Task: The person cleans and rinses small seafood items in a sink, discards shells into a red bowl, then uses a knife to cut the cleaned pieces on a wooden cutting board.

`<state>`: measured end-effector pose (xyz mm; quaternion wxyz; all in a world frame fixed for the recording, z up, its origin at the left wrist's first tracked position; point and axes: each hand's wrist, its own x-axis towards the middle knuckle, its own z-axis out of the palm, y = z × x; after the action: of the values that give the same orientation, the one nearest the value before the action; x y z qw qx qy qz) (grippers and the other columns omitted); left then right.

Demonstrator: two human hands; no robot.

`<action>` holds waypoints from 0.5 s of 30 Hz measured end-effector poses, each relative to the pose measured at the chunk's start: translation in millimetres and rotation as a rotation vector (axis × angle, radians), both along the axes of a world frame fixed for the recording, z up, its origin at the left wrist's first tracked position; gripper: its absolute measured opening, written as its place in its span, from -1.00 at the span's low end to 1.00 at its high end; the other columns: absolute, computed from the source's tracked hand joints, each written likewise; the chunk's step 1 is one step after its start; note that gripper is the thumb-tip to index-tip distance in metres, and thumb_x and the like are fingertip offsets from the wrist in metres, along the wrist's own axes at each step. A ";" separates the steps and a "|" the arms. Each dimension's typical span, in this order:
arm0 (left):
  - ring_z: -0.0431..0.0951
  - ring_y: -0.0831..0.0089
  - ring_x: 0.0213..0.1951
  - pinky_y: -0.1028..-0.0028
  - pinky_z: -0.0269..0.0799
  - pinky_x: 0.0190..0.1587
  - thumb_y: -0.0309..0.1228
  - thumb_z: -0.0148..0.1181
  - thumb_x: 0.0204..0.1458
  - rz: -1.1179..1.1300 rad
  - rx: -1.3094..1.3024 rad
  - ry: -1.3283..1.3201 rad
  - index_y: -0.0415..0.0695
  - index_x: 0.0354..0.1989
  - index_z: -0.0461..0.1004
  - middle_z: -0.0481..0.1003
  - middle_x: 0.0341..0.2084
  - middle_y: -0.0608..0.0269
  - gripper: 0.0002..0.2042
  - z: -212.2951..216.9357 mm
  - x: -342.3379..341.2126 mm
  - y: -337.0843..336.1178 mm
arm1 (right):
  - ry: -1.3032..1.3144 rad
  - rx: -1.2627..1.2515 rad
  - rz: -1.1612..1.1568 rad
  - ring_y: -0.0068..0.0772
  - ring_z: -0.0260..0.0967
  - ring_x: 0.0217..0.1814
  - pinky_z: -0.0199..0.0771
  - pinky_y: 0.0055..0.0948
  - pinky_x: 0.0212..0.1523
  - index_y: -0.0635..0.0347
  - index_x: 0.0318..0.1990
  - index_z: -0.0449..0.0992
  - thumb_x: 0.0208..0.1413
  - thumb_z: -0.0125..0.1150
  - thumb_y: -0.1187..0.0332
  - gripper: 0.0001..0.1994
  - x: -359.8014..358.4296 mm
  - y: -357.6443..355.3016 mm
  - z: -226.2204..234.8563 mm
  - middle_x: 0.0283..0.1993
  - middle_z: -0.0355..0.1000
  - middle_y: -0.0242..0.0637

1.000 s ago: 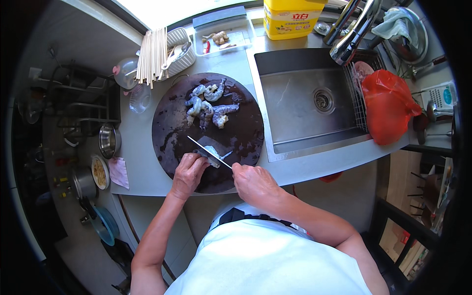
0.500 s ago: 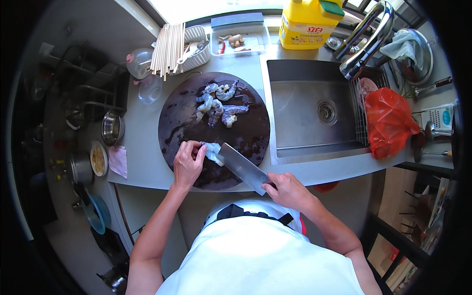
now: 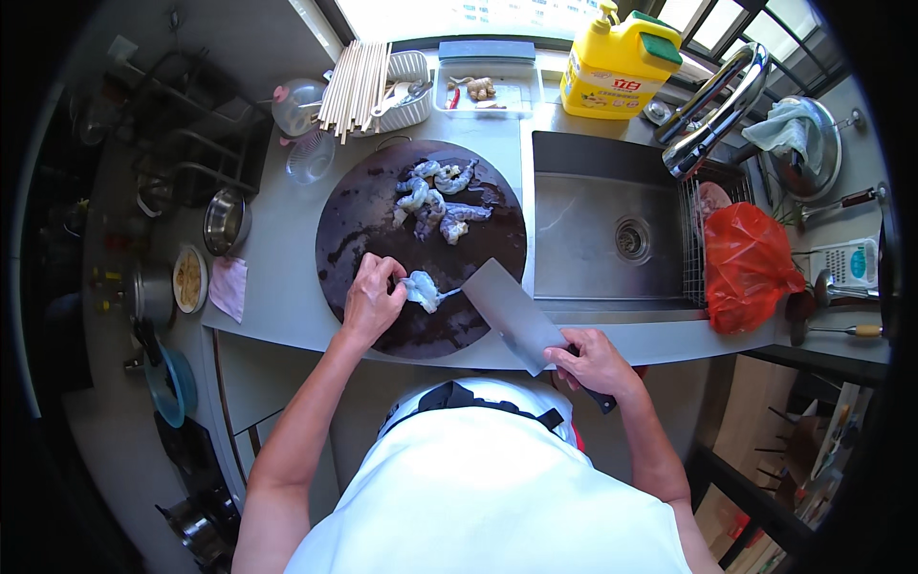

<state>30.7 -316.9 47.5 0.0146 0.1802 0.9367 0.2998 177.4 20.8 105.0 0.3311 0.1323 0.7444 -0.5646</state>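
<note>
My left hand (image 3: 373, 299) pinches one end of a peeled, bluish raw shrimp (image 3: 422, 291) on the front part of a round dark cutting board (image 3: 359, 225). In my right hand (image 3: 595, 364) is a cleaver (image 3: 513, 318), gripped by its black handle. Its broad blade slants over the board's right front edge, with the front corner a little right of the shrimp. Between shrimp and blade corner stretches a thin pale strand (image 3: 449, 293). Farther back on the board lies a pile of peeled shrimp (image 3: 428, 209).
Right of the board is a steel sink (image 3: 598, 230) with a faucet (image 3: 708, 120); a red plastic bag (image 3: 748, 268) hangs beside it. Behind stand a chopstick bundle (image 3: 356, 88), a clear tray (image 3: 521, 96) with ginger and a yellow jug (image 3: 612, 81). A steel bowl (image 3: 226, 220) sits left.
The cleaver has moved right, away from the shrimp, and a thin strand now shows between them. My left hand still holds the shrimp. The whole view has shifted slightly.
</note>
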 end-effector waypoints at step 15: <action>0.64 0.26 -0.03 0.14 0.60 0.11 -0.49 0.06 0.31 0.221 1.259 -0.779 -0.26 0.02 0.43 0.57 -0.09 0.06 -0.82 -6.0 -32.9 -48.4 | 0.057 0.089 -0.164 -0.62 0.37 -0.63 0.44 -0.51 -0.54 0.32 -0.26 0.54 0.29 0.19 0.30 -0.78 14.0 -9.9 -4.9 -0.56 0.45 -0.35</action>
<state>-2.2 -365.2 41.5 0.2093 -0.0597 0.5276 0.8211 191.4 10.9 100.1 0.2561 0.1912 0.7645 -0.5597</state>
